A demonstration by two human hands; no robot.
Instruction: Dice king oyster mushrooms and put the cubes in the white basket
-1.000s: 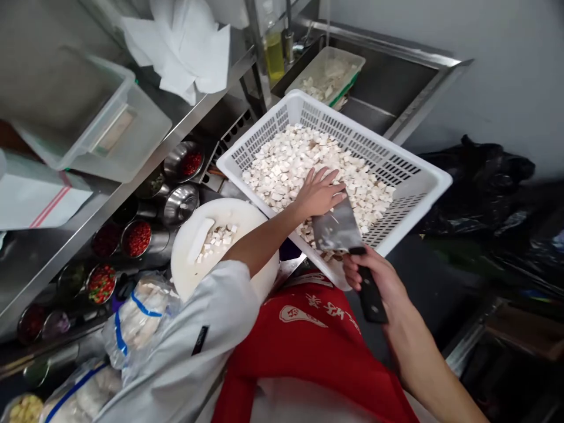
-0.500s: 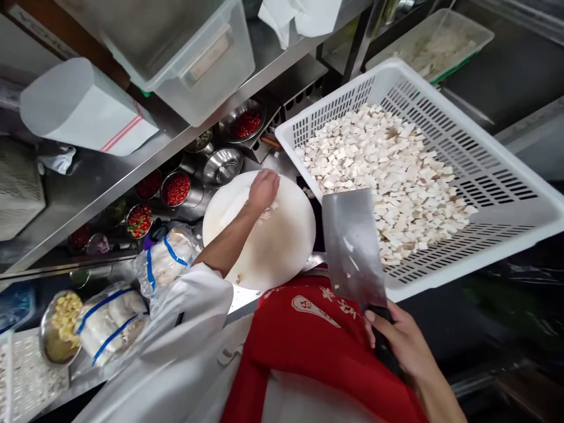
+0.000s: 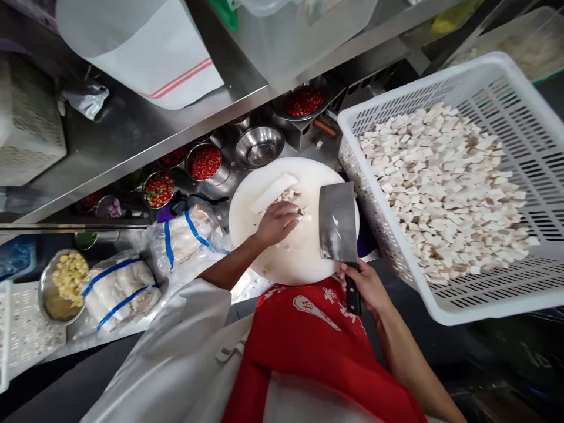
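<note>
My right hand point(image 3: 366, 286) is wrapped round the black handle of a cleaver point(image 3: 337, 223). The broad blade is over the right side of a round white cutting board point(image 3: 251, 258). On the board, my left hand point(image 3: 277, 223) lies palm down, fingers loosely extended beside small diced pieces point(image 3: 305, 216). Just beyond it rests a long pale piece point(image 3: 277, 191), which looks like king oyster mushroom. Whether anything is under the left palm is hidden.
Right of the board stands a white slotted basket point(image 3: 453, 314) holding many white diced pieces point(image 3: 440, 188). Bowls of chopped red chillies point(image 3: 205, 163) and an empty metal bowl point(image 3: 259, 147) sit behind. Bagged mushrooms point(image 3: 121, 294) lie left. A steel shelf point(image 3: 185, 129) overhangs the back.
The cleaver has moved from the basket's near edge to over the board. My left hand has come back from the board's far edge toward its middle, uncovering the long pale piece. The view has shifted.
</note>
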